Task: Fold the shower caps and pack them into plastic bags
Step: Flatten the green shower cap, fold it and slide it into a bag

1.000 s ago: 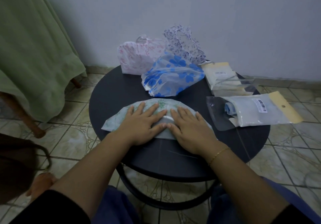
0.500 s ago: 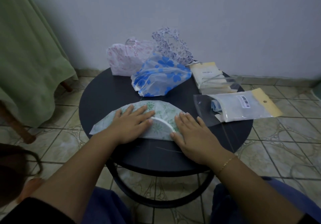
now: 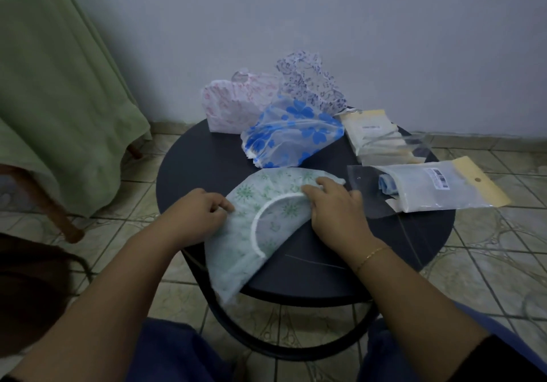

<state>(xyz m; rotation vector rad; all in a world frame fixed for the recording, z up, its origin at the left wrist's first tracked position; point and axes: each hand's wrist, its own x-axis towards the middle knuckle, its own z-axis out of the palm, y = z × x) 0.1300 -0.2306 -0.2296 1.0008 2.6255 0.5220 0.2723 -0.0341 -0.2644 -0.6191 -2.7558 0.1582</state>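
Progress: While one packed bag (image 3: 438, 184) lies at the surface's (image 3: 384, 275) right edge, the green-print cap (image 3: 260, 204) is only half folded.
Left to do: blue-flowered cap (image 3: 291, 134), pink cap (image 3: 236, 104) and purple cap (image 3: 310, 81) wait unfolded at the far edge, beside empty bags (image 3: 381, 135).
Hands: left hand (image 3: 198, 212) pinches the cap's left side; right hand (image 3: 334, 204) grips its right fold.
Cap: thin, crinkly film with a white elastic rim, draped over the near edge.

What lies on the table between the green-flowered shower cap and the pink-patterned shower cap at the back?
In the head view, the blue-flowered translucent shower cap lies between the green-flowered shower cap and the pink-patterned shower cap.
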